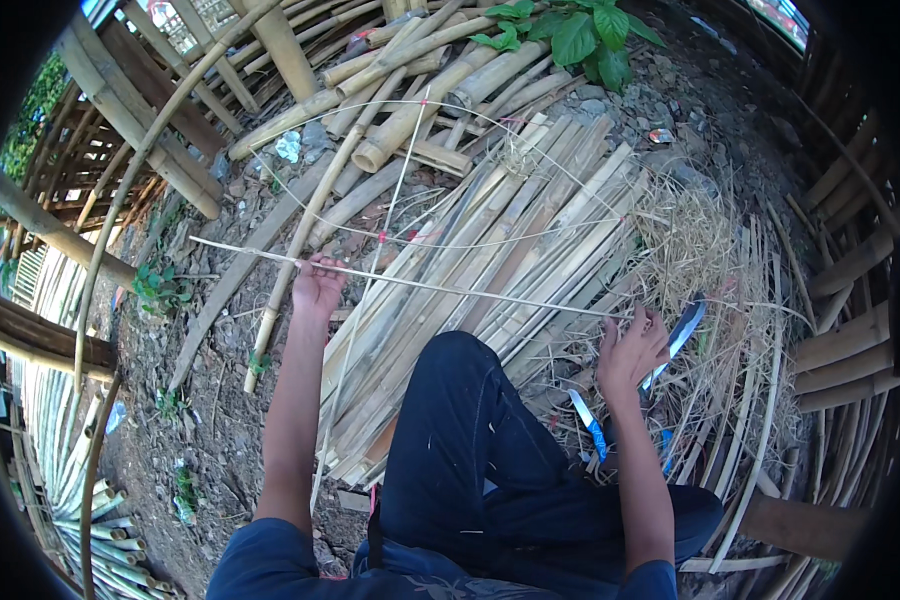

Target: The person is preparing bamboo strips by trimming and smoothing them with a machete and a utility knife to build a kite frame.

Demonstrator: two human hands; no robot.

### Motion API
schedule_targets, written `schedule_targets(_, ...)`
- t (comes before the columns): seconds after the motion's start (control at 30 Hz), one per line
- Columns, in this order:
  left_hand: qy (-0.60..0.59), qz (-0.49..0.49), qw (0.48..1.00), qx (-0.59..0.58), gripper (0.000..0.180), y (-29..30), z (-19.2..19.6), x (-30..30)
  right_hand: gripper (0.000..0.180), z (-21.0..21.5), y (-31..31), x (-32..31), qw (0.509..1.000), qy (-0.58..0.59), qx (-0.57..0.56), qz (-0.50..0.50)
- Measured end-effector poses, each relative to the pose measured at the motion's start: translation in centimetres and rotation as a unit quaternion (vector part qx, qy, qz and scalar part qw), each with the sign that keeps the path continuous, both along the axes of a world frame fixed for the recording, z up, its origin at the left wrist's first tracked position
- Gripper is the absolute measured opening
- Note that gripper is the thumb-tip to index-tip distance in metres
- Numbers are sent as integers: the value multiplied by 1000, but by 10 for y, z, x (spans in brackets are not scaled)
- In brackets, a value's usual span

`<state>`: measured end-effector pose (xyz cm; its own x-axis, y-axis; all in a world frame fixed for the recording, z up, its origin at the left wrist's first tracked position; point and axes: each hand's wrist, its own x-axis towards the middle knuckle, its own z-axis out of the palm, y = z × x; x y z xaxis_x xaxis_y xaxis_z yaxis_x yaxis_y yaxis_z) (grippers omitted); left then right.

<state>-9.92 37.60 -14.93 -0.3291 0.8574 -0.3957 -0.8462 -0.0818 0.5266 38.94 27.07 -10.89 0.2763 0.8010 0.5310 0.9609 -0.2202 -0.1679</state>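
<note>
1. My left hand [317,285] pinches a thin bamboo strip [410,282], fingers closed around it near its left end.
2. My right hand [630,350] grips the same strip near its right end, fingers curled over it; the strip spans between both hands, above my raised knee [460,400].
3. The strip lies across a heap of split bamboo slats [530,230] on the bare ground [220,400].
4. I judge the strip light, springy and easily snapped; its edges look sharp, so I hold it flat between thumb and fingers, well apart for control.
5. A knife [682,335] with a pale blade rests just beside my right hand, on dry straw [700,240].
6. Whole bamboo poles [410,110] lie at the far edge of the heap, under a leafy plant [570,35].
</note>
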Motion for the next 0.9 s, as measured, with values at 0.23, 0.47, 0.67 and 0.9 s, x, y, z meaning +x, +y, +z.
schedule_targets(0.23,-63,-46,994,79,37,21,-42,-15,55,-63,54,-46,653,755,-46,-33)
schedule_targets(0.47,-47,0,998,48,49,40,-58,-20,26,-92,122,-48,481,876,35,17)
schedule_targets(0.67,17,54,998,-17,51,66,-55,-56,23,-106,166,-29,487,870,44,56)
schedule_targets(0.9,56,80,995,-33,45,106,-52,-96,24,-107,179,-26,479,873,93,15)
